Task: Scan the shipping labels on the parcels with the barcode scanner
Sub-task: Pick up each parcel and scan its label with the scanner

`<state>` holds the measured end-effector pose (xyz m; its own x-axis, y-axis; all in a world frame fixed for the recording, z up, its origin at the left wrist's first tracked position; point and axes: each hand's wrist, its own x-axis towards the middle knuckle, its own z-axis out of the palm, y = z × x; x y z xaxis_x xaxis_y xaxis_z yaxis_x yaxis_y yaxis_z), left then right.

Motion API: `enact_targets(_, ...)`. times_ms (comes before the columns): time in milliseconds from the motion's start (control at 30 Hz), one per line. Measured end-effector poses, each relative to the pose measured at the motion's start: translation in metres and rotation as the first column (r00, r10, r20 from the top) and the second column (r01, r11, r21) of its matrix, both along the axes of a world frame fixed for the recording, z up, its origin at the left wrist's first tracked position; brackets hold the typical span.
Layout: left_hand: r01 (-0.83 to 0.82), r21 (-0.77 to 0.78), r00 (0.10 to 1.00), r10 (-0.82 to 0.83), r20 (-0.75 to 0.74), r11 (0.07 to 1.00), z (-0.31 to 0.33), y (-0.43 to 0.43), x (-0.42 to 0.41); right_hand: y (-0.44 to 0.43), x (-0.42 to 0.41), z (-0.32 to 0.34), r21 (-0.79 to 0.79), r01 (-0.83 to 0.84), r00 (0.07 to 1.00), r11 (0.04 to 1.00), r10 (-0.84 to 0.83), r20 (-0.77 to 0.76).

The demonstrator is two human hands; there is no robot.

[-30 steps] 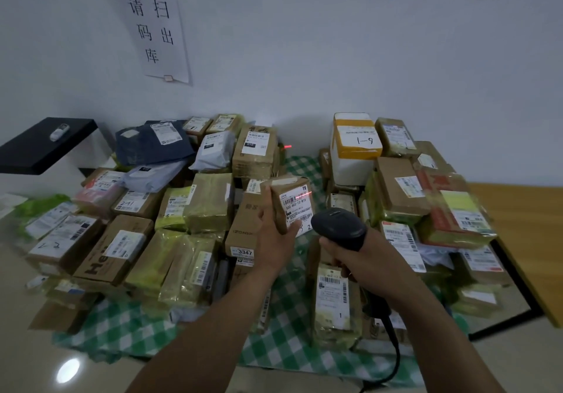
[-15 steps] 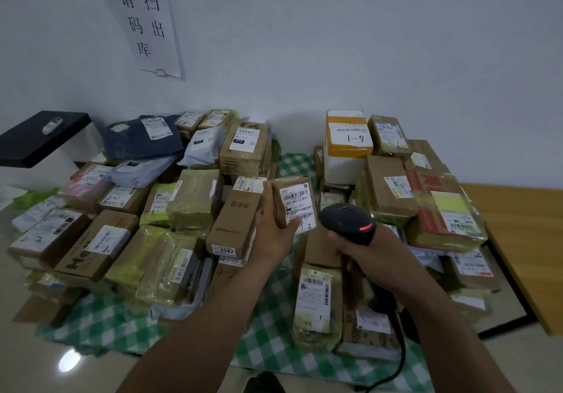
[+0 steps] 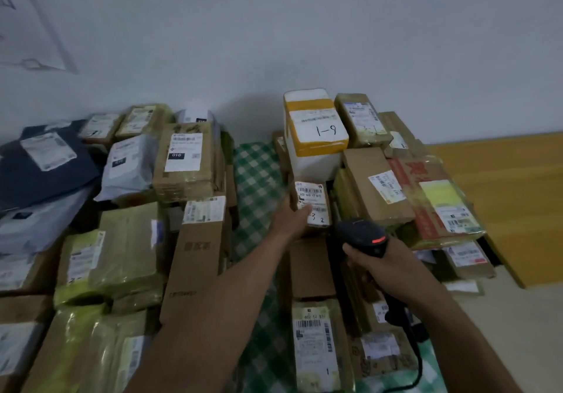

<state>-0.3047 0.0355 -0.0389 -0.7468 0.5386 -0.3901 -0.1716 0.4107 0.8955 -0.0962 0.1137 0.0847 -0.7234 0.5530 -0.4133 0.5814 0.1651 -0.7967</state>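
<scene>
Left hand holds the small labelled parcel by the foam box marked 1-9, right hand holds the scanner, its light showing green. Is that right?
No: the head view shows the light on the scanner in the right hand glowing red, not green. The rest stands.

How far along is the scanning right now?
Looks done: the small parcel, whose label caught the red beam a second ago. In hand: the left hand grips that parcel in front of the white box; the right hand holds the scanner. Left: unclear, since nothing marks which of the other parcels are scanned.
</scene>
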Motion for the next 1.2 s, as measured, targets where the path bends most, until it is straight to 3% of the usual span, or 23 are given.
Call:
enact_targets(300, 0.04, -0.072, 0.998, -0.043, -0.045, 0.997, -0.021, 0.027, -0.004, -0.005, -0.003, 0.0, 0.013, 0.065, 0.997, 0.998, -0.066, 0.036)
enact_targets(433, 0.036, -0.055, 0.996, -0.04, -0.082, 0.998, 0.008, 0.012, 0.008, -0.012, 0.002, 0.003, -0.018, 0.038, 0.999, 0.999, -0.039, -0.014)
enact_targets(533, -0.049, -0.02, 0.987, 0.045, -0.155, 0.999, 0.037, -0.021, 0.036, -0.024, 0.007, 0.006, -0.055, -0.005, 0.999, 0.998, 0.002, -0.05)
enact_targets(767, -0.379, -0.157, 0.856, 0.281, -0.434, 0.912, 0.049, -0.147, 0.087, -0.057, 0.016, 0.0, -0.076, -0.152, 0.986, 0.986, 0.145, -0.088)
enact_targets(933, -0.495, -0.394, 0.784, 0.202, -0.587, 0.775, 0.051, -0.203, 0.088, -0.076, 0.022, -0.009, -0.15, -0.163, 0.981, 0.975, 0.144, -0.131)
enact_targets(1067, -0.45, -0.487, 0.859, 0.214, -0.465, 0.749, 0.048, -0.222, 0.085, -0.085, 0.027, -0.015, -0.146, -0.194, 0.973, 0.97, 0.171, -0.157)
enact_targets(1200, -0.42, -0.435, 0.891, 0.27, -0.365, 0.796, 0.024, -0.229, 0.067, -0.09, 0.031, -0.023, -0.15, -0.217, 0.968, 0.964, 0.193, -0.164)
